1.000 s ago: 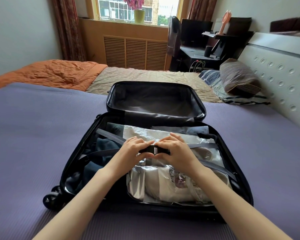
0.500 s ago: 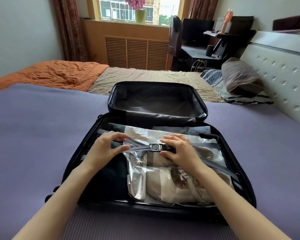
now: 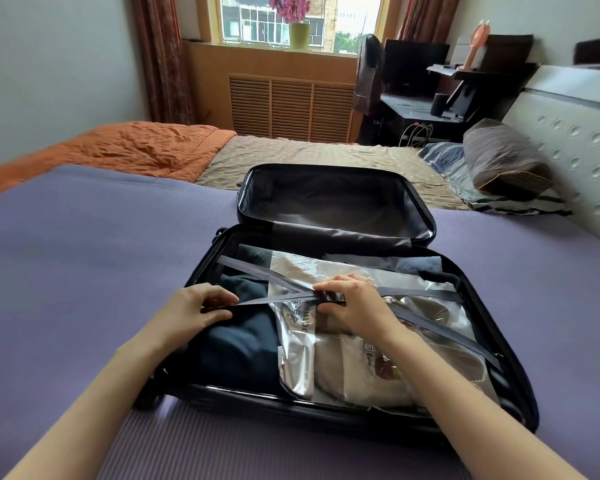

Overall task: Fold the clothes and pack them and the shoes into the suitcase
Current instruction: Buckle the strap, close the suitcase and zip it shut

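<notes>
The right hand (image 3: 355, 301) is pinning the black plastic buckle (image 3: 331, 297) while the left hand (image 3: 200, 308) is pinching the grey webbing strap (image 3: 274, 298), apparently cinching the clear-bagged shoes (image 3: 371, 362) beneath.

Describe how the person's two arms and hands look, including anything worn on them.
Both forearms are bare up to the frame edge: no sleeves show. The left hand and right hand wear no gloves, and no rings, watch or bracelet are visible. The fingernails look short and unpainted.
</notes>
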`<state>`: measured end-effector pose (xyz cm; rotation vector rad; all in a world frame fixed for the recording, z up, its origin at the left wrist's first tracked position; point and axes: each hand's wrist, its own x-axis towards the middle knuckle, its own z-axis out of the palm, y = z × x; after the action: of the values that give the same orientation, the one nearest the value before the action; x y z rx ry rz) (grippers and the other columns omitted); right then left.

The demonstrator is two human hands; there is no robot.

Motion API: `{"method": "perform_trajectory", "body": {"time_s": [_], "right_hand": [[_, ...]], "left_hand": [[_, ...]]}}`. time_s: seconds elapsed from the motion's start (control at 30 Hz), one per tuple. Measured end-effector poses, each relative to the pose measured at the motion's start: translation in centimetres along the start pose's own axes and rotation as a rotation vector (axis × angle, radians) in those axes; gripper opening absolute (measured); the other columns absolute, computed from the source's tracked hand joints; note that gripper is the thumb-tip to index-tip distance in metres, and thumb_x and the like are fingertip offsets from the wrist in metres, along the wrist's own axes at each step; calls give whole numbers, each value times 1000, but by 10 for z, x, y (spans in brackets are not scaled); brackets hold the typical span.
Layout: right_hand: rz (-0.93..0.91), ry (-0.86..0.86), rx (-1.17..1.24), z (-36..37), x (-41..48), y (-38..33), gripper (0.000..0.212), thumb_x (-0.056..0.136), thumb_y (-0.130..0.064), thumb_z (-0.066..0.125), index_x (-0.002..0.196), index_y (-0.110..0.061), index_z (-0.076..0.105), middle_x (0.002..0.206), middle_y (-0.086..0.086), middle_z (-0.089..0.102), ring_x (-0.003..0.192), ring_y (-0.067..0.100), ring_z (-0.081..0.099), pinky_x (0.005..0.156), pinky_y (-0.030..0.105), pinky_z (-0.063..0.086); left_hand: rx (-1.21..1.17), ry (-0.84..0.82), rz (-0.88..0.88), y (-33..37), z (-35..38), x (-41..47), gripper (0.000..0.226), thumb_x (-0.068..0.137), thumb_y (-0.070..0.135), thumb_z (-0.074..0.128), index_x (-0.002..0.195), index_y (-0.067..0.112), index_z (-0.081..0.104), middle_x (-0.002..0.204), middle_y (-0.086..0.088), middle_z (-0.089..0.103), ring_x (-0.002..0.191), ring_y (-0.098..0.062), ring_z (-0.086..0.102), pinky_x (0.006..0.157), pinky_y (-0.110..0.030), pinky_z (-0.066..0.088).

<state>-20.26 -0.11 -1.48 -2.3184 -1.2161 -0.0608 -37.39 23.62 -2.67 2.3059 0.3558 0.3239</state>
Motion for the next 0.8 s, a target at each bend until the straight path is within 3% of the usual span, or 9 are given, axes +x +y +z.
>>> {"method": "perform_trajectory", "body": {"time_s": [0.1,0.2,0.27,0.37,0.47,0.6,0.8], "right_hand": [[-6,68,-12,0,0,1,32,81,-25,71,114,-26,69,110,-6,67,109,14,52,101,27,30],[-22,177,-16,1,1,0,31,77,-18,75,108,-23,72,103,-4,68,100,14,52,105,31,29],[-39,236,-31,2,4,2,32,74,-12,77,104,-21,73,99,-5,68,98,14,54,112,34,22],[-18,208,-68,1,6,3,33,76,-13,76,107,-23,71,102,-7,67,106,14,55,114,28,8],[27,126,-37,3,2,4,33,82,-21,71,115,-28,68,115,-10,64,120,11,47,112,24,4],[35,100,58,5,2,0,25,87,-32,65,112,-32,68,123,-13,62,122,9,44,110,26,12],[83,77,21,8,0,1,27,87,-25,65,113,-32,68,120,-9,64,118,13,46,106,29,23]], "left_hand": [[76,72,-17,2,-3,1,34,78,2,71,80,36,66,87,11,70,81,-7,66,82,-23,51],[79,211,3,7,-4,-4,28,81,9,71,78,36,69,81,15,69,71,-3,65,73,-16,49],[48,260,31,9,-3,-7,26,80,9,72,79,35,71,81,18,70,72,-1,66,72,-14,50],[-36,186,19,6,-5,-16,23,78,7,73,80,30,73,83,20,70,75,2,66,75,-11,50],[57,262,28,-7,-11,-22,16,83,15,68,86,29,73,87,16,70,83,0,65,75,-13,47],[268,218,45,-15,-10,-16,14,84,25,67,97,27,73,94,13,69,89,-9,64,82,-30,50],[311,191,-35,-2,-1,-2,15,76,31,76,88,27,69,81,12,62,74,-8,61,82,-34,49]]}}
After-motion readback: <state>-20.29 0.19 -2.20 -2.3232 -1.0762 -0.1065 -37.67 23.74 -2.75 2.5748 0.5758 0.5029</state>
